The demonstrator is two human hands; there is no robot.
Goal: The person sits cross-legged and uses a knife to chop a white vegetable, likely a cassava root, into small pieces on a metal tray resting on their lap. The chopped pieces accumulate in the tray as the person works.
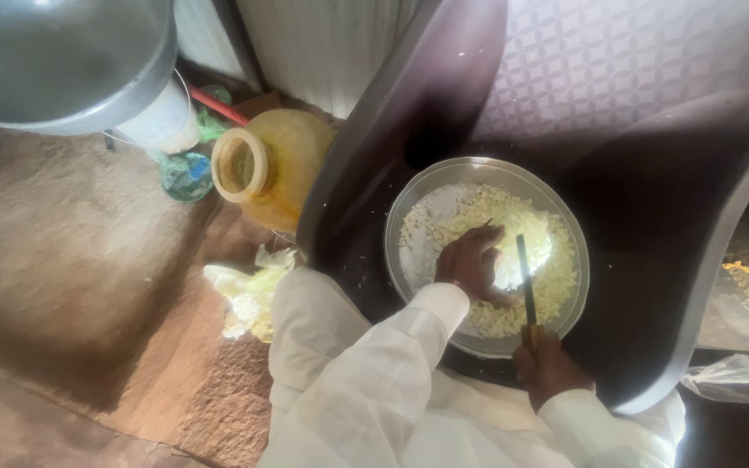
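Right grip (546, 364) clamped on dark-handled knife (525, 277), long axis running up-frame over round steel plate (409, 217) of pale shredded cabbage (556, 277), centre-right. Left grip (472, 260) closed on the shreds, just left of blade, nearer.

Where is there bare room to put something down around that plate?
Free: dark chair seat right of the steel plate, and brown floor left of the yellow jar. Crowded: the plate, full of chopped cabbage, with left hand and right hand holding a knife.
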